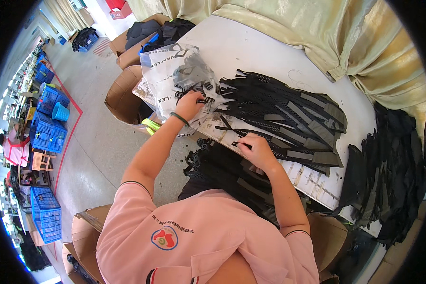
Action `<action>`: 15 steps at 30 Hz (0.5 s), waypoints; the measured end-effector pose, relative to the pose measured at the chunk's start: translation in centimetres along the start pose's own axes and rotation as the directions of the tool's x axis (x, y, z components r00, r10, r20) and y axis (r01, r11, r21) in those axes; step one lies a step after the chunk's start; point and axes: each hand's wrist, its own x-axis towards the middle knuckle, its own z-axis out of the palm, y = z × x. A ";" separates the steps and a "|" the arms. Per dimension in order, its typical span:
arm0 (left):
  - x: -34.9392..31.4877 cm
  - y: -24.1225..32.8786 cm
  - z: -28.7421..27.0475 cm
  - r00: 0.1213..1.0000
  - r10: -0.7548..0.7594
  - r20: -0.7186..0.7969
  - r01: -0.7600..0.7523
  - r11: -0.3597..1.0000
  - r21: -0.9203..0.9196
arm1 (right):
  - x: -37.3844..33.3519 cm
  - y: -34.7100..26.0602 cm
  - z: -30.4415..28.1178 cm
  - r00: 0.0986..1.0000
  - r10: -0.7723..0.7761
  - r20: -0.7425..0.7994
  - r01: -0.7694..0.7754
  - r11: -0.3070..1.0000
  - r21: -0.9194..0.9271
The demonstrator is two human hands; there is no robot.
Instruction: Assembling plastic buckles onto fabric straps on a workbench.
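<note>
My left hand (189, 107), a dark green band on its wrist, reaches to a clear plastic bag (158, 71) lying at the table's left end. Its fingers are pinched on a small black plastic buckle among several loose buckles (208, 87) at the bag's mouth. My right hand (257, 149) is closed around the narrow end of a black webbing strap (236, 143) at the table's near edge. Just beyond it, a spread pile of black mesh straps (270, 97) with grey-green patches covers the middle of the table.
More straps (222, 163) with buckles hang over my lap below the table edge. Black strap pieces (388, 175) drape off the right side. Open cardboard boxes (123, 94) stand left of the white table (236, 40). Blue crates (47, 128) line the aisle; a curtain (317, 23) borders the far side.
</note>
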 end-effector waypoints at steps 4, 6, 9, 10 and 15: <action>-1.6 3.6 -1.3 0.991 -0.128 0.032 0.121 0.780 -0.614 | -0.5 0.8 -0.7 0.983 0.127 -0.130 -0.091 0.963 0.252; -3.7 7.8 -2.3 0.975 -0.141 0.172 0.215 0.409 -0.887 | -0.4 0.3 -1.3 0.977 0.203 -0.067 -0.169 0.923 0.345; -6.5 11.1 -1.6 0.875 0.038 0.483 0.483 -0.132 -0.866 | -0.3 -0.7 -1.8 0.978 0.200 -0.065 -0.140 0.851 0.506; -7.0 11.7 -1.0 0.876 0.037 0.482 0.482 -0.133 -0.866 | -0.4 -0.9 -2.0 0.978 0.205 -0.037 -0.145 0.799 0.584; -8.2 13.2 1.2 0.794 0.236 0.560 0.604 -0.416 -0.680 | -1.0 -0.9 -2.2 0.984 0.180 0.006 -0.131 0.693 0.709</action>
